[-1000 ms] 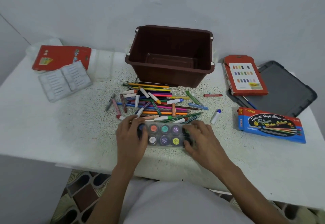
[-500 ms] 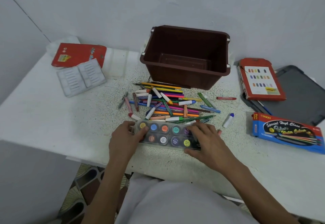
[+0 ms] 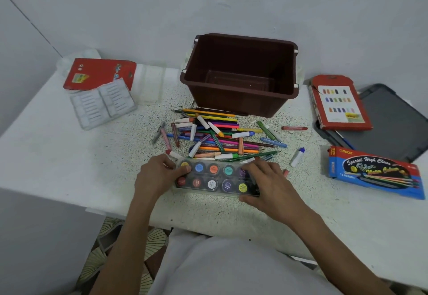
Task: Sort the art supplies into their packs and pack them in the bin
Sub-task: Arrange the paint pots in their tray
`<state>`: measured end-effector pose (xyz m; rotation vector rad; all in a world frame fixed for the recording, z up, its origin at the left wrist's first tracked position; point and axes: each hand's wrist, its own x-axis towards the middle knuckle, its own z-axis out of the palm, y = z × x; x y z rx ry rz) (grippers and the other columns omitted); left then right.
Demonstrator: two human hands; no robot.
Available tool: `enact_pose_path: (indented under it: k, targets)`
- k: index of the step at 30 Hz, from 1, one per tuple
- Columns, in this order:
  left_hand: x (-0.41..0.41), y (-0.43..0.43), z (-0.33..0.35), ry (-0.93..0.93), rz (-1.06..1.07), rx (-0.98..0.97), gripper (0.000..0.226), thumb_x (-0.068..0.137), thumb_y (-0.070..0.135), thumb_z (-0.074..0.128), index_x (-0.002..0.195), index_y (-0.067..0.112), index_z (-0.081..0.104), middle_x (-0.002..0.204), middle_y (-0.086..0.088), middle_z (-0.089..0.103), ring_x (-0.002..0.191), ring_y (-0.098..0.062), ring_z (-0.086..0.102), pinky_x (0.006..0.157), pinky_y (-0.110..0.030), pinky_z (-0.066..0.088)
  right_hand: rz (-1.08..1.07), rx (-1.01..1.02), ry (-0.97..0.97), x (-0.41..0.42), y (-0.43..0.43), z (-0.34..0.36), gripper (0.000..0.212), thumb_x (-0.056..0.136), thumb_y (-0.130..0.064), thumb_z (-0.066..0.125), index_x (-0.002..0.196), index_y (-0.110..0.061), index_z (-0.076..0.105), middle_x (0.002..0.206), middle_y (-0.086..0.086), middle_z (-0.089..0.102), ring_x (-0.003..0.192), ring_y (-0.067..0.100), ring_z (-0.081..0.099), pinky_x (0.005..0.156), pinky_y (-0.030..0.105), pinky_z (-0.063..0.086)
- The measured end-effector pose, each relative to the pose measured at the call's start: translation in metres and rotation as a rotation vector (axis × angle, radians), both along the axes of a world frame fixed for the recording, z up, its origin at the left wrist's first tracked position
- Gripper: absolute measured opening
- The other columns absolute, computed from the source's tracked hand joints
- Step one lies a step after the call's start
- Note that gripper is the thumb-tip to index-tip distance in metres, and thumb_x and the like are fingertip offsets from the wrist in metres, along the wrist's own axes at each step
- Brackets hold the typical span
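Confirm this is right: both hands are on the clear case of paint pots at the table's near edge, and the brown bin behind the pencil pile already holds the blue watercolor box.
Not quite. The head view shows the brown bin without it; the blue watercolor box lies on the table to the right. The left hand and right hand do hold the paint case.

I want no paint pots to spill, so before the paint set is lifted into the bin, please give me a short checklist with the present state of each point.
1. Both ends held: left hand and right hand grip the clear plastic case of round paint pots: ok.
2. Clear lid fully closed: cannot tell.
3. Brown plastic bin has room: looks empty, ok.
4. Path to bin: pile of coloured pencils and crayons lies between, so lift over it: not ok for sliding.
5. Case free of strays: crayons touch its far edge: not ok.
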<state>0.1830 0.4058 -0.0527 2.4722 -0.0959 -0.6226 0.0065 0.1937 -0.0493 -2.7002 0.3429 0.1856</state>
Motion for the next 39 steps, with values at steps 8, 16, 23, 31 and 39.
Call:
enact_pose_path:
  k: [8,16,23,31,39]
  targets:
    - [-0.007,-0.010,0.014,-0.157,-0.085,0.145,0.039,0.076,0.053,0.076,0.072,0.017,0.062,0.069,0.003,0.063,0.066,-0.011,0.057,0.056,-0.026,0.039,-0.005,0.000,0.021,0.000,0.000,0.002,0.065,0.081,-0.053,0.068,0.134,-0.027,0.041,0.139,-0.005,0.038,0.124,0.023,0.034,0.090,0.035,0.042]
    - [-0.019,-0.011,0.014,-0.272,-0.418,0.206,0.049,0.095,0.044,0.053,0.138,0.025,0.040,0.137,-0.004,0.047,0.110,-0.027,0.058,0.082,-0.038,0.047,0.029,-0.028,0.082,0.005,-0.001,0.007,0.063,0.081,-0.052,0.067,0.131,-0.026,0.039,0.134,-0.002,0.040,0.120,0.024,0.036,0.085,0.034,0.041]
    - [-0.005,-0.018,0.029,-0.049,-0.862,0.476,0.108,0.072,0.057,0.076,0.153,0.036,0.009,0.156,-0.004,0.023,0.137,-0.027,0.033,0.111,-0.043,0.032,0.058,-0.104,0.125,0.007,0.002,0.007,0.069,0.080,-0.051,0.065,0.135,-0.025,0.031,0.133,0.000,0.038,0.118,0.024,0.037,0.073,0.030,0.035]
    - [-0.008,-0.032,0.029,-0.250,-0.974,0.695,0.095,0.073,0.053,0.076,0.147,0.030,0.021,0.137,-0.007,0.042,0.123,-0.029,0.048,0.106,-0.041,0.038,0.116,-0.137,0.139,0.012,-0.007,0.016,0.089,0.078,-0.056,0.067,0.149,-0.027,0.019,0.138,0.000,0.045,0.120,0.024,0.041,0.079,0.035,0.045]
    - [0.015,-0.050,0.101,-0.097,-0.960,0.595,0.098,0.069,0.055,0.080,0.148,0.038,0.023,0.143,0.003,0.045,0.127,-0.019,0.047,0.105,-0.037,0.040,0.190,-0.061,0.184,0.038,-0.037,0.087,0.088,0.072,-0.060,0.074,0.144,-0.033,0.032,0.127,-0.008,0.056,0.110,0.013,0.053,0.091,0.030,0.048]
